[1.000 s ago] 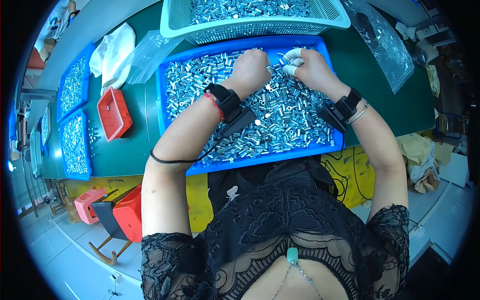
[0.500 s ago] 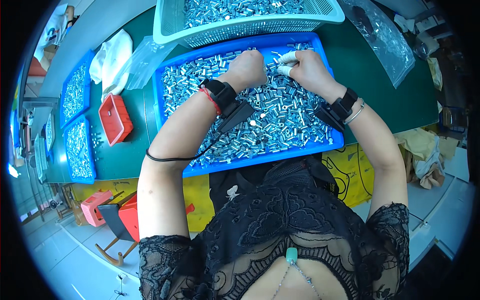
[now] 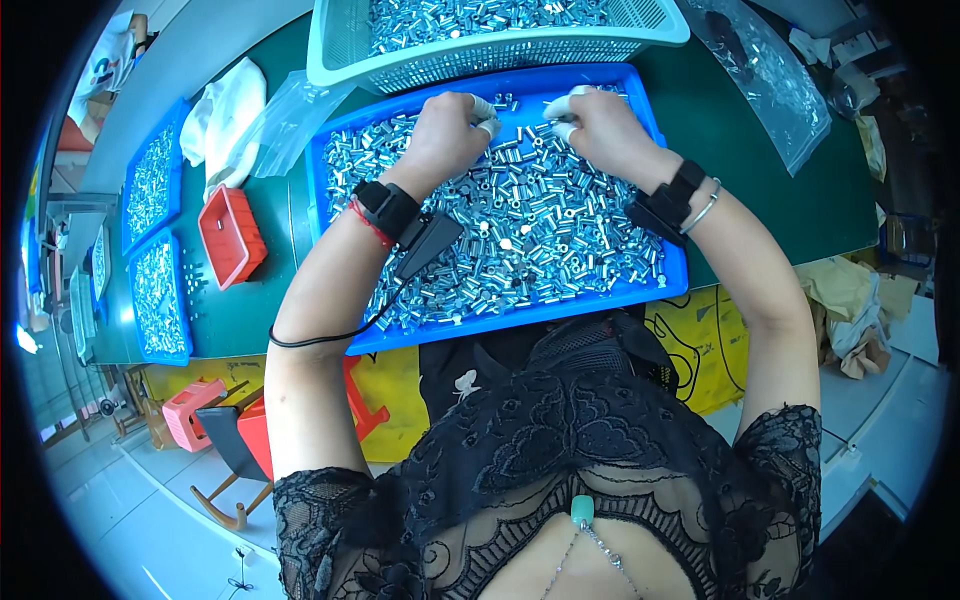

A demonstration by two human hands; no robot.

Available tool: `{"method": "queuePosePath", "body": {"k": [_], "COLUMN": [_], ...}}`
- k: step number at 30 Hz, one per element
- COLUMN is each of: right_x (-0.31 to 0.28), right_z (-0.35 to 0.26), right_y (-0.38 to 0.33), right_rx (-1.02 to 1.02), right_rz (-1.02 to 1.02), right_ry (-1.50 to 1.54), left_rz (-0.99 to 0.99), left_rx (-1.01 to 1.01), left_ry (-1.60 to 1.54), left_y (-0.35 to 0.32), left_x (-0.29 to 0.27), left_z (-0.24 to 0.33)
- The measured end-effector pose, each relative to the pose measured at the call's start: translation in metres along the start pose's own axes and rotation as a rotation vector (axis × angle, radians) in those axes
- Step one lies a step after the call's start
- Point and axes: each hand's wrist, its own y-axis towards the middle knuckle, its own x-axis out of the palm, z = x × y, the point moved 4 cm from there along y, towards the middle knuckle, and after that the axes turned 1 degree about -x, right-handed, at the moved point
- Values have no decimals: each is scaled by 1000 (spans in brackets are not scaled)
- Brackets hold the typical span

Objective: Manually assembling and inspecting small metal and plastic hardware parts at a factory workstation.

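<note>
A blue tray [image 3: 520, 318] full of small metal sleeves [image 3: 560, 225] lies before me on the green table. My left hand [image 3: 450, 130] is over its far left part, thumb and fingers drawn together in pale finger covers. Over the far right part is my right hand [image 3: 605, 130], also wearing pale finger covers, its fingertips pinched close to the sleeves. Whatever either pinch holds is too small or hidden to make out. Between the two hands a patch of bare blue tray bottom shows.
Behind the tray stands a light green basket [image 3: 500, 52] of similar parts. A red bin [image 3: 232, 245], a white cloth [image 3: 225, 120] and smaller blue trays [image 3: 160, 300] are to the left. A clear plastic bag [image 3: 775, 95] lies at right. Red stools stand below the table's left side.
My left hand has moved left, away from my right hand, and its covered fingertips now show. My right hand has shifted slightly left and farther from me.
</note>
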Motion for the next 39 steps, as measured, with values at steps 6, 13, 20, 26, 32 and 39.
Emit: {"method": "queuePosePath", "body": {"k": [6,13,20,26,32,39], "right_x": [20,24,31,32,25,-5], "right_z": [-16,-18,-18,-17,-3,12], "right_y": [33,43,44,31,31,19], "right_rx": [-500,-591,-594,-636,-462,7], "right_rz": [-206,-352,-303,-247,-171,-77], "right_ry": [-393,-449,-426,-382,-236,192], "left_rz": [56,9,-60,27,102,-135], "left_rx": [1,-14,10,71,173,586], "left_ry": [-10,15,267,219,167,346], "left_y": [-11,-3,9,3,-4,15], "left_x": [4,9,21,24,16,24], "left_z": [-3,-6,-3,-7,-2,16]}}
